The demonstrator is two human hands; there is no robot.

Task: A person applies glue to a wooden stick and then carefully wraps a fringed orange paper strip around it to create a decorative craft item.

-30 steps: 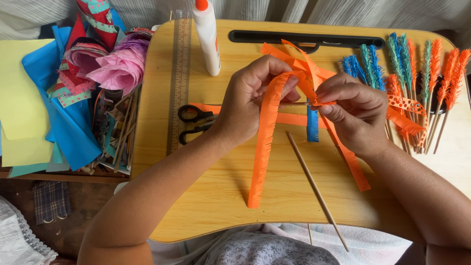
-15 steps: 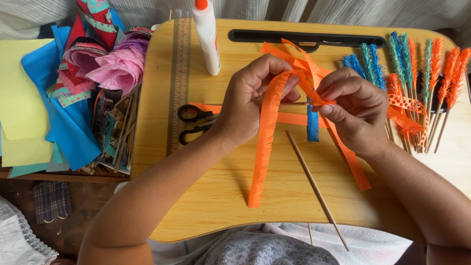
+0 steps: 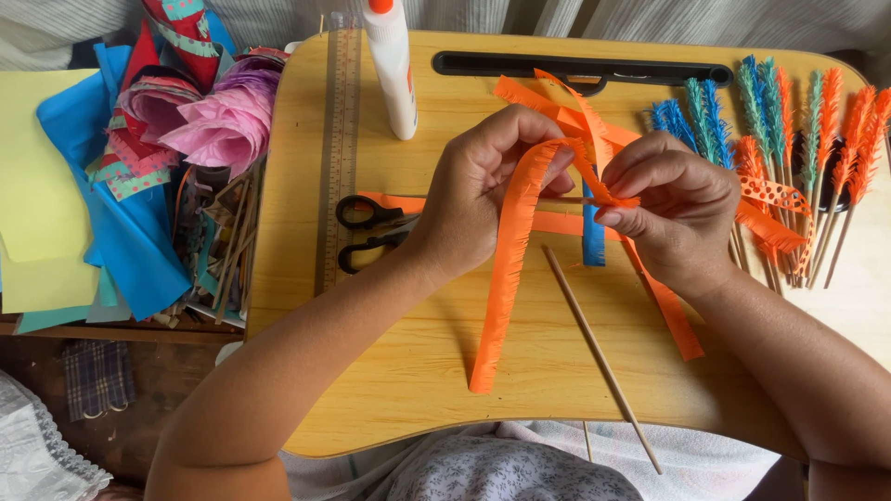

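White glue bottle with orange cap, upright near far edge of wooden lap desk, left of centre, no signs or screens

Over the last 1 s the changes are small and confined to the hands. The right hand has rotated slightly: its fingers are now more tightly curled over the top of the fringed orange paper strip, and its fingertips have shifted a little toward 9 o'clock, closer to the left hand. The arch of the strip between the 2 hands has tightened slightly at 12 o'clock. The hanging tail of the strip has swung marginally toward 6 o'clock.
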